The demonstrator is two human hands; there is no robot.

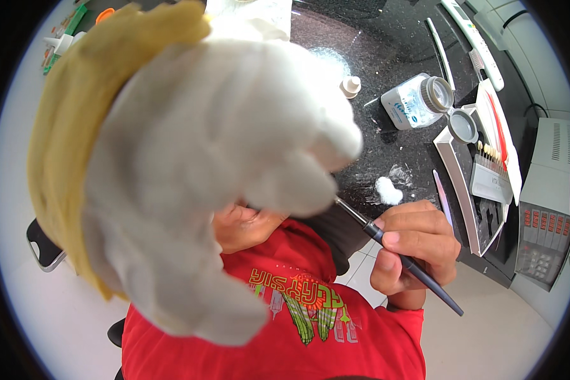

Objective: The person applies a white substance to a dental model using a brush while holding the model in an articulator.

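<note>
Close to the camera, a large white plaster dental cast (171, 158) with a yellow base (69, 152) fills the left and middle of the view, slightly blurred. My left hand (250, 227) is behind and below it, supporting it, its fingers mostly covered by the cast. In my right hand (421, 244), a slim tool (427, 280) with a dark handle and silver metal neck is pinched between thumb and fingers. Its neck reaches the cast's right side. The cast hides the tool's tip, so contact cannot be made out.
On the black worktop (380, 41) are a plastic jar (406, 104) with its grey lid open, a small white cap (350, 87), and a white fluffy lump (387, 190) amid powder. A tray (459, 183) holds a tooth shade guide (491, 180). A keypad machine (541, 234) stands at right.
</note>
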